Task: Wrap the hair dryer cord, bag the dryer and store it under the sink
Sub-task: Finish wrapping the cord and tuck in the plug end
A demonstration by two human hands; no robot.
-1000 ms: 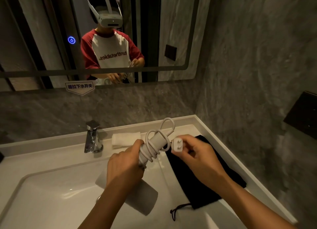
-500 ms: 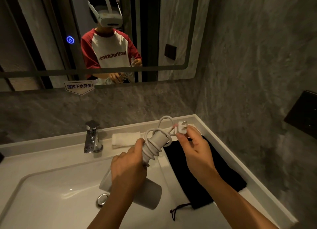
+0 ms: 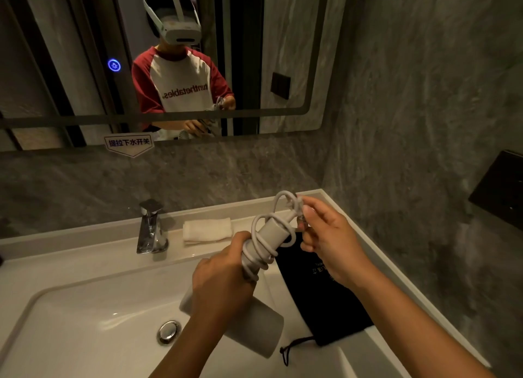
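Step in hand: cord wrapping, judged near its end. The hair dryer is held over the sink, barrel down above the basin right of the drain, handle pointing up and away toward the sink's back right corner. The left hand is clenched around the lower handle, pinning the lowest turns of the cord, which lies in several loose coils up the handle. The right hand pinches the cord's free end at the handle tip, where a last loop stands proud; the plug itself is hidden behind the fingers. The black bag lies flat on the sink's right ledge, drawstring trailing toward the front edge, untouched. A folded towel sits on the ledge behind the basin, just right of the tap. Next move, in my judgement: tuck the free end under a coil so the wrap holds, then free the right hand for the bag. The coils look slack and could slip.
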